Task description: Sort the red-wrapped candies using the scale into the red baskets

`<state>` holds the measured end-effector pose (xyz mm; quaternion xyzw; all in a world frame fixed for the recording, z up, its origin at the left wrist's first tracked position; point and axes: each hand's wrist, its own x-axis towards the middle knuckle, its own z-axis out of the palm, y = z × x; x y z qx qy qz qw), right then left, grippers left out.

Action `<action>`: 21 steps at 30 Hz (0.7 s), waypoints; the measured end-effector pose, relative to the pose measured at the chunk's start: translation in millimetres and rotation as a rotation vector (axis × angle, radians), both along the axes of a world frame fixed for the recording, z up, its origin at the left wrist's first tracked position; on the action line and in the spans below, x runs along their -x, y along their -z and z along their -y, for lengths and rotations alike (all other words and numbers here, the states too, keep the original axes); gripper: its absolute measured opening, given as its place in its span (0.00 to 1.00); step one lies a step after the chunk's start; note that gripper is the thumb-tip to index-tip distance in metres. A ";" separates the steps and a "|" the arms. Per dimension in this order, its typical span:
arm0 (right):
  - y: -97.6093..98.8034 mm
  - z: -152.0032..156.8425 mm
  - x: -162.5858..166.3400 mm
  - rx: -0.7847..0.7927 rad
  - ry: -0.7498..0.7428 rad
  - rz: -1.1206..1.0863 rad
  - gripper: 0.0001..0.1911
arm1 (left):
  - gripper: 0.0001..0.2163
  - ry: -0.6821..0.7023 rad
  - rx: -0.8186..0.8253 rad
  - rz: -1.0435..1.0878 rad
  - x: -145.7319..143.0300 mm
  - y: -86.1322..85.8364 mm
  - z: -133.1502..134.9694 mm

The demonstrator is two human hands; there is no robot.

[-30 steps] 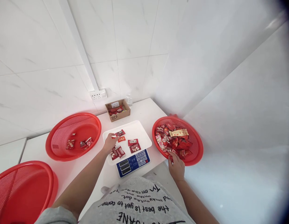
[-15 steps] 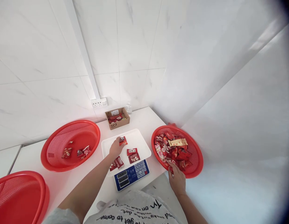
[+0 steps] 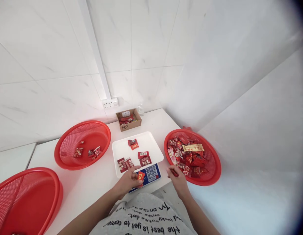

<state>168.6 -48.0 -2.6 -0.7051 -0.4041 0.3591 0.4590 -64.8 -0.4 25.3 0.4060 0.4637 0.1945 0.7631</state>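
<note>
My left hand (image 3: 128, 181) pinches a red wrapped candy (image 3: 141, 176) with yellow print, in front of the blue keypad of a scale (image 3: 151, 173). On the white tray (image 3: 119, 147) over the scale lie several red packets in small groups, one group (image 3: 133, 143) at the back, one (image 3: 144, 158) at the right and one (image 3: 124, 164) at the front left. My right hand (image 3: 178, 181) is closed around a small dark red packet (image 3: 174, 172), mostly hidden by the fingers. It is at the near left rim of a red basket (image 3: 216, 169) heaped with red packets and one gold packet (image 3: 193, 148).
Left of the tray, a red basket (image 3: 68, 137) holds a few candies. Another red basket (image 3: 53, 192) stands nearer at the far left. A cardboard box (image 3: 130, 126) of packets sits behind the tray, near a wall socket (image 3: 109, 103).
My left hand has left the back of the tray, where packets now lie, and come forward with a red candy. My right hand has drawn out of the right basket holding a packet.
</note>
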 end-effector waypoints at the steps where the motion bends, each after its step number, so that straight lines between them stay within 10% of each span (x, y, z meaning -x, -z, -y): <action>1: -5.8 -3.0 13.3 0.071 -0.100 -0.164 0.16 | 0.33 0.029 0.017 0.005 -2.9 -1.0 3.6; 8: -6.3 -2.3 59.1 0.353 -0.451 -0.885 0.27 | 0.38 0.111 -0.115 0.006 -19.5 -2.1 15.0; 17: -5.9 7.0 58.3 0.382 -0.317 -1.044 0.17 | 0.36 0.152 -0.146 -0.065 -23.3 2.7 19.5; 21: -3.6 -0.6 40.7 0.272 -0.027 -0.878 0.19 | 0.24 0.237 -0.426 -0.307 -15.1 8.3 8.0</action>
